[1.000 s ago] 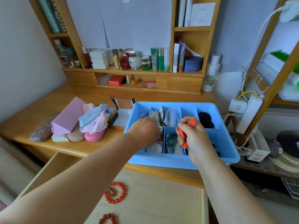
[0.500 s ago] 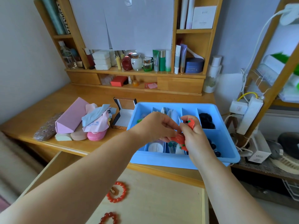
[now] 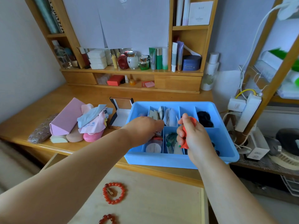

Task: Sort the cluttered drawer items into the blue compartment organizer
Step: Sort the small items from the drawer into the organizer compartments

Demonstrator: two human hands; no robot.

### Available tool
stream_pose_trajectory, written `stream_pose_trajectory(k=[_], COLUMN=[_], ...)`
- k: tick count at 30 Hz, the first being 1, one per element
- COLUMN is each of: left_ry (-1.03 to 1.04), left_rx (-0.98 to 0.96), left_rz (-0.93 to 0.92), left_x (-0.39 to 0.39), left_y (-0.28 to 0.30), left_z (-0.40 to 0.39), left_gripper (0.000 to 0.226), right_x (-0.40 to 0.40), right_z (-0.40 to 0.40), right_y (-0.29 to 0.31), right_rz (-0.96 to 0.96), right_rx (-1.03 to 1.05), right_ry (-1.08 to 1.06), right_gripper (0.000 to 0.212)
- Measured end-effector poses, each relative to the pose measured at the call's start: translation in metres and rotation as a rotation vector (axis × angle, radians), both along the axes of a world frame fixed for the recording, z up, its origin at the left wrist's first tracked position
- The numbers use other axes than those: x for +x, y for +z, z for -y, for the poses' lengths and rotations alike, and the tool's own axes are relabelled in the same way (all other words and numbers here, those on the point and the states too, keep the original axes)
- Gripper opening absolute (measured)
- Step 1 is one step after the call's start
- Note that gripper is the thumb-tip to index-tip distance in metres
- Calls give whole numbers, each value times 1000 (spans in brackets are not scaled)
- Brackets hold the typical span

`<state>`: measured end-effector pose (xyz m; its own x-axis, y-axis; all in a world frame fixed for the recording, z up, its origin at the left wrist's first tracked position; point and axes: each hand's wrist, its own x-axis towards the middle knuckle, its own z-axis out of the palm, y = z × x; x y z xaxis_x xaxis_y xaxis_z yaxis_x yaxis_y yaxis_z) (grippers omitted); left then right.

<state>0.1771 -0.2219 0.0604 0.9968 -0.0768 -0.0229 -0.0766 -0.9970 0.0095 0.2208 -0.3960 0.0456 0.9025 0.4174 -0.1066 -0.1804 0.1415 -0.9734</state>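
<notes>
While your right hand (image 3: 192,135) squeezes a small orange plastic toy and your left hand (image 3: 145,128), grip hidden, dips into the half-full blue plastic organizer (image 3: 178,160), two red bead bracelets (image 3: 114,193) wait in the drawer.

A blue compartment organizer (image 3: 178,160) sits on the wooden desk's (image 3: 48,109) front edge, its divided cells holding packets, a round white tin (image 3: 153,147) and black hair ties (image 3: 204,118); two red bead bracelets (image 3: 114,193) lie in the open drawer (image 3: 161,199) below it.
</notes>
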Motion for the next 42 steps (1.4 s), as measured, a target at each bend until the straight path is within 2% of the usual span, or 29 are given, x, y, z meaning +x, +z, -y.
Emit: stream_pose_trajectory(k=[6, 9, 11, 13, 14, 16, 18, 20, 23, 25, 28, 31, 35, 38, 42], left_ry=[68, 121, 175, 160, 104, -30, -78, -66, 29, 114, 189, 249, 211, 151, 131], left_rx=[136, 118, -125, -567, -715, -726, -558, -498, -657, -725, -555, -288, -81, 47, 385], left_rz=[-17, 4, 162, 336, 348, 245, 138, 128, 212, 234, 77, -56, -23, 3, -21], left_x=[12, 6, 0, -6, -9, -12, -11, -8, -8, -8, -11, -10, -4, 0, 8], left_y=[-11, -7, 6, 22, 30, 39, 40, 37, 45, 54, 55, 40, 23, 14, -4], left_z=[14, 18, 20, 29, 36, 50, 62, 65, 54, 33, 2, -7, -1, 3, 16], left_gripper=[21, 23, 20, 16, 17, 19, 12, 8, 3, 8, 21, 15, 5, 10, 16], right_x=[0, 0, 2, 2, 2, 1, 1, 0, 2, 3, 3, 3, 4, 3, 3], right_z=[0, 0, 1, 1, 1, 1, 1, 1, 3, 4, 5, 4, 5, 6, 4], right_y=[-1, 0, 0, 0, 1, 4, 6, 7, 4, 2, -1, 0, -2, -2, -1], right_rz=[-5, -26, -45, -69, -84, -106, -110, -99, -98, -68, -28, -35, -25, -25, -37], right_rx=[8, 28, 43, 56, 63, 80, 86, 70, 73, 72, 66, 69, 58, 61, 54], right_ry=[-2, 3, 20, 40, 53, 84, 121, 155, 142, 118, 113, 112, 106, 110, 97], right_gripper=[33, 40, 48, 52, 53, 54, 58, 60, 48, 43, 44, 44, 44, 44, 46])
